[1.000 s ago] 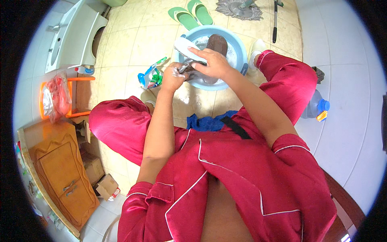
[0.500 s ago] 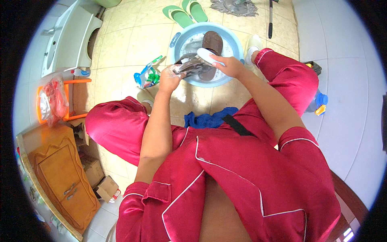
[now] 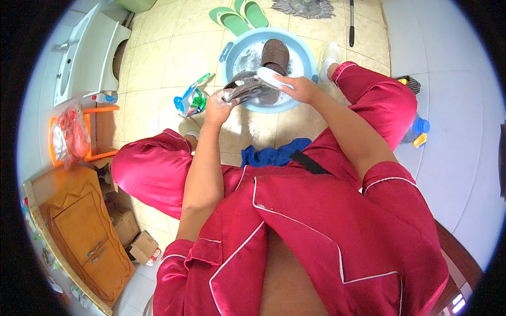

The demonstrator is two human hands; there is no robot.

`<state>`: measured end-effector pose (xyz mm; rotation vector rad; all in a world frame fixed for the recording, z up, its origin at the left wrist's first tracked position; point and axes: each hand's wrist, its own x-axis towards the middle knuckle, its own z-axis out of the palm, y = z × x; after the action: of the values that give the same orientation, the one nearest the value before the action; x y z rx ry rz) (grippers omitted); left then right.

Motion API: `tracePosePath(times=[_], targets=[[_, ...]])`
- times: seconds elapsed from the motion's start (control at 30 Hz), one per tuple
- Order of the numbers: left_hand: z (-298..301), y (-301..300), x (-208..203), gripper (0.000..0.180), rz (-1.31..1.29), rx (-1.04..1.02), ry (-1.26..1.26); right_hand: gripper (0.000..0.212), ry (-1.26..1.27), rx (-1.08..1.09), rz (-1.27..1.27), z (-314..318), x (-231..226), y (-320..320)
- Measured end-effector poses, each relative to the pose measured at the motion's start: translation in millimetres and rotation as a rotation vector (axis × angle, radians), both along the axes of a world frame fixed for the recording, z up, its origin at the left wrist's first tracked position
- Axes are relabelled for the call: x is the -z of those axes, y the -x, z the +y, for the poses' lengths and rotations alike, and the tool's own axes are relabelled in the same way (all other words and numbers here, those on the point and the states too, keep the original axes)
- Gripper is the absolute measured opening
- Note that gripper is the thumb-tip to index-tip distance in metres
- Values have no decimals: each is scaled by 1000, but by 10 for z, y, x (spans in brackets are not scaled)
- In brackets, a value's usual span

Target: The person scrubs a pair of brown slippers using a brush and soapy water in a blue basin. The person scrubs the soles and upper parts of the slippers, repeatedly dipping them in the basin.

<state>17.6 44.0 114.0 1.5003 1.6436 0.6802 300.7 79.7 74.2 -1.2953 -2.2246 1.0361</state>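
Note:
A dark, soapy slipper [image 3: 246, 91] is tilted over the near left rim of a light blue basin [image 3: 227, 67]. My left hand [image 3: 219, 107] grips its near end, with suds on the fingers. In my right hand [image 3: 299, 89] is a white scrubbing brush [image 3: 270, 77], held against the far end of the slipper; its bristles are mostly hidden. Behind the brush, a second brown slipper [image 3: 275, 54] lies in the basin among foamy water.
Green flip-flops [image 3: 232, 21] sit beyond the basin, near a grey mop head [image 3: 305, 7]. Left of the basin stands a blue-green plastic packet [image 3: 193, 100]. A blue cloth [image 3: 274, 153] lies between my legs. An orange stool [image 3: 87, 131] and wooden cabinet [image 3: 79, 231] are at left.
The brush and my right hand have shifted slightly along the slipper. My left hand keeps its grip, and the whole view has moved a little.

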Motion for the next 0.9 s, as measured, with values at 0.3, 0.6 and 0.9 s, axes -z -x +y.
tracePosePath(times=[0.3, 0.6, 0.9], targets=[[-59, 125, 174, 26, 167, 144, 1, 42, 96, -29, -81, -462, -516, 803], [-35, -4, 146, 27, 328, 228, -63, 42, 118, 196, -54, -284, 259, 188], [-120, -5, 380, 25, 279, 208, 53, 43, 156, 267, -74, -481, -23, 585]])
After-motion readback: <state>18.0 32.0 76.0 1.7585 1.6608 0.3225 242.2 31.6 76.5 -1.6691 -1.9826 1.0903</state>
